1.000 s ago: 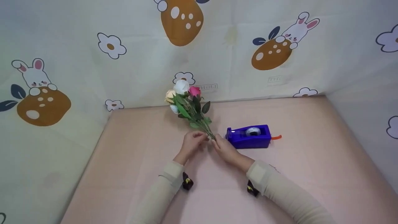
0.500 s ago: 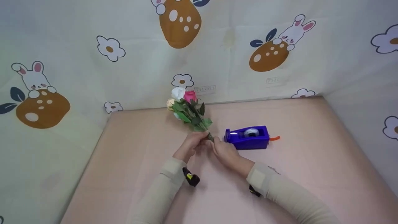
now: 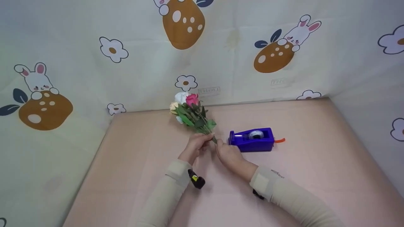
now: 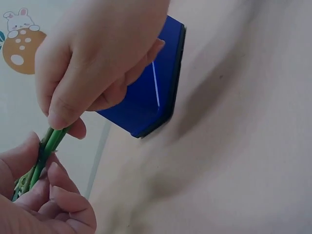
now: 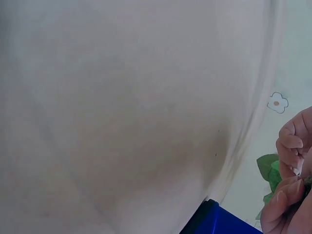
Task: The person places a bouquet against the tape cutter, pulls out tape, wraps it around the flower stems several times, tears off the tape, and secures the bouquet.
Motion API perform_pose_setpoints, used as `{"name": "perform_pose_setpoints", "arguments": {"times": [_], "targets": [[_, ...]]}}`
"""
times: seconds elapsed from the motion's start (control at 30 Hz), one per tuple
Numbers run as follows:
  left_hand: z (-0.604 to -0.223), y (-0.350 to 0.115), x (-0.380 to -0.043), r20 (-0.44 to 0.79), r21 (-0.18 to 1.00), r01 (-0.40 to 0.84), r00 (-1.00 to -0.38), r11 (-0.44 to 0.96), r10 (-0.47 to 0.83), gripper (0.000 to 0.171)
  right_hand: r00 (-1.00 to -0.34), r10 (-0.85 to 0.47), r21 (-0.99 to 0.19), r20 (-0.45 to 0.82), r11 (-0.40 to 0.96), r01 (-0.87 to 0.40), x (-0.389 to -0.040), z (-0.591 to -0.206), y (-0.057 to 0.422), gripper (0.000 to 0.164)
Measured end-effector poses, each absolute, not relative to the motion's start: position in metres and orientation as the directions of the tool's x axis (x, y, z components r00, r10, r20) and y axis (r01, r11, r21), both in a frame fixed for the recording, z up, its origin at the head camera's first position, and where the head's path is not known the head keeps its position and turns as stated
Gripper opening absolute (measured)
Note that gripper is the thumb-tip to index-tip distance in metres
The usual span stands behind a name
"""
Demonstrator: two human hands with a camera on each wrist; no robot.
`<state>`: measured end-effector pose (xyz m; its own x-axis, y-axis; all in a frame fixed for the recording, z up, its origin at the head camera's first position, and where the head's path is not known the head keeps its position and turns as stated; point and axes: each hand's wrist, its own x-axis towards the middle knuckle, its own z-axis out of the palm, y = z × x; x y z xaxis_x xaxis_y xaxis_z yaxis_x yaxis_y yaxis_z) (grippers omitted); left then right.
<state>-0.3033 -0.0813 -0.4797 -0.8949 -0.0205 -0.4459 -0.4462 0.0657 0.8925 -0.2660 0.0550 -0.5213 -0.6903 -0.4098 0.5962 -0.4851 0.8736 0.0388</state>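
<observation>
A bunch of artificial flowers [image 3: 192, 113] with white, pink and cream blooms and green leaves is held above the table, tilted with its blooms to the upper left. My left hand [image 3: 196, 145] pinches the green stems [image 4: 46, 153] between thumb and fingers, just below the leaves. At the lower stem ends my right hand [image 3: 232, 156] grips the same stems, thumb and fingertips pressed together in the left wrist view. A blue tape dispenser [image 3: 252, 143] with a roll of tape stands on the table right beside my right hand. In the right wrist view the stems are mostly hidden behind fingers.
An orange-red strip [image 3: 280, 140] sticks out from the dispenser's right end. The table [image 3: 142, 151] has a pinkish cover. A cloth wall [image 3: 233, 63] printed with rabbits and flowers rises at its back and sides.
My left hand has moved from loose fingers beside the stems to a pinch round them. The blooms have lowered slightly and turned, and the right hand keeps its grip.
</observation>
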Motion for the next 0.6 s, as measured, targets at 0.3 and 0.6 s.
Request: {"name": "perform_pose_setpoints", "arguments": {"times": [0.3,0.6], "targets": [[-0.484,-0.080,-0.306,-0.450,0.893,-0.450,-0.893,-0.004,-0.012,0.022,-0.785,-0.354,-0.055,0.508,0.897,-0.439,-0.265,-0.521,0.056,0.018],[-0.502,-0.087,-0.312,-0.406,0.904,-0.420,-0.902,-0.080,0.149,0.020,-0.880,-0.464,-0.949,-0.101,0.311,-0.055,-0.278,-0.509,0.076,0.025]]}}
